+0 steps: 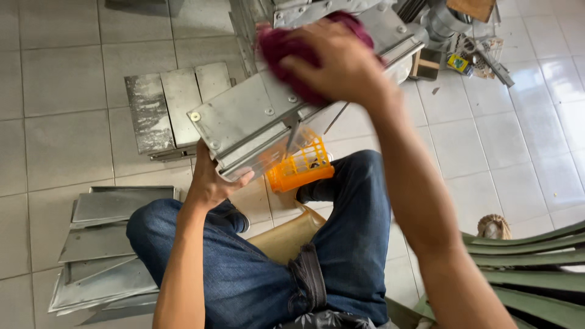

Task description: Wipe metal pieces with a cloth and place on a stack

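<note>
Right hand [341,61] presses a maroon rag [280,45] flat onto a steel channel [244,119]; left hand [210,183] grips the channel's lower end, fingers curled around it. Below it sits an orange basket [301,167]. Steel sheets [103,244] lie stacked on the tiled floor [61,73], left.

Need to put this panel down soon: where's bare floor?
Bare tiles left of the flat plates, and tiles right of the knee. Crowded: tray stack lower left, orange basket between the feet, clutter upper right.
</note>
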